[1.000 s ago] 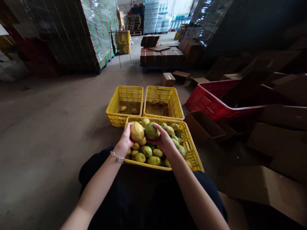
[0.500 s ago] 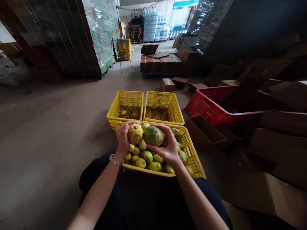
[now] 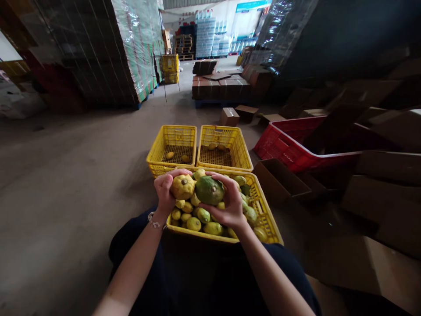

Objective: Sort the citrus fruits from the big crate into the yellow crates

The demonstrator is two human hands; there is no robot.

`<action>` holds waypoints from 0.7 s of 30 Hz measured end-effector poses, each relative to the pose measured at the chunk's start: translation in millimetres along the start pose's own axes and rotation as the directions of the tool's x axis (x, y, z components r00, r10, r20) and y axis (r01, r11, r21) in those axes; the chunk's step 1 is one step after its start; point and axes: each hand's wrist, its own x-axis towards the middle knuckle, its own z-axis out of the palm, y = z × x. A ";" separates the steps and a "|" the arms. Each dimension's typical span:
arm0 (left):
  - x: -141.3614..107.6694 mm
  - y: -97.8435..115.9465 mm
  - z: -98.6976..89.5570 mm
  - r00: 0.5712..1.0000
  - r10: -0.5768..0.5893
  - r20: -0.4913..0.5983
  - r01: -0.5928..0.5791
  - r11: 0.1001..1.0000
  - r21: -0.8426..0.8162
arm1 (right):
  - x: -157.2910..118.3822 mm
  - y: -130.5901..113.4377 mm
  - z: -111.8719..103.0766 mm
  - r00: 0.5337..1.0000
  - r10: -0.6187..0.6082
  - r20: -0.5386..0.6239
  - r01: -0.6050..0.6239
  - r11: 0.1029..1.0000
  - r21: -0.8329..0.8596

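Observation:
My left hand point(image 3: 164, 189) is closed around a bumpy yellow lemon point(image 3: 183, 187), its stem end turned toward me. A larger green citrus fruit point(image 3: 209, 190) is gripped by my right hand point(image 3: 232, 202), thumb below and fingers over the top. The two fruits are side by side, almost or just touching; I cannot tell which. Both are held above a yellow plastic crate point(image 3: 272, 224) in front of my knees. Inside that crate lie many yellow and green lemons point(image 3: 213, 228), partly hidden by my hands.
Behind stand two more yellow crates, the left crate point(image 3: 154, 147) and the right crate point(image 3: 244, 151), each with a couple of fruits at the bottom. To the right are an open cardboard box point(image 3: 279, 175), a red crate point(image 3: 286, 147) and cartons. Wrapped pallet stacks point(image 3: 141, 48) stand farther off.
Both hands have shifted slightly left and toward me with their fruits. The green fruit has turned, its stem end now facing me more. The crates have not moved.

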 end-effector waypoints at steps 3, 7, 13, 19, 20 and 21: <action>5.5 -1.9 5.6 0.954 -0.292 -0.060 0.274 0.938 -0.210 | 1.9 0.8 2.8 0.990 0.133 -0.048 -0.132 0.991 0.015; 12.3 -5.5 12.2 0.745 -0.667 -0.007 0.589 0.662 -0.463 | 7.1 3.2 4.5 0.932 0.332 -0.145 -0.330 0.943 0.036; 1.6 -19.4 23.0 0.557 -0.823 0.114 0.697 0.389 -0.603 | 11.7 11.0 5.2 0.840 0.511 -0.183 -0.525 0.850 -0.041; -15.4 -33.6 32.2 0.511 -0.852 0.112 0.704 0.340 -0.623 | 8.6 22.2 5.9 0.877 0.464 -0.128 -0.479 0.818 -0.317; -16.7 -35.4 32.3 0.510 -0.851 0.125 0.708 0.333 -0.623 | 7.8 22.9 5.4 0.878 0.465 -0.111 -0.471 0.804 -0.363; -17.6 -37.3 31.9 0.510 -0.849 0.139 0.712 0.326 -0.623 | 6.9 22.8 4.9 0.878 0.471 -0.084 -0.463 0.791 -0.400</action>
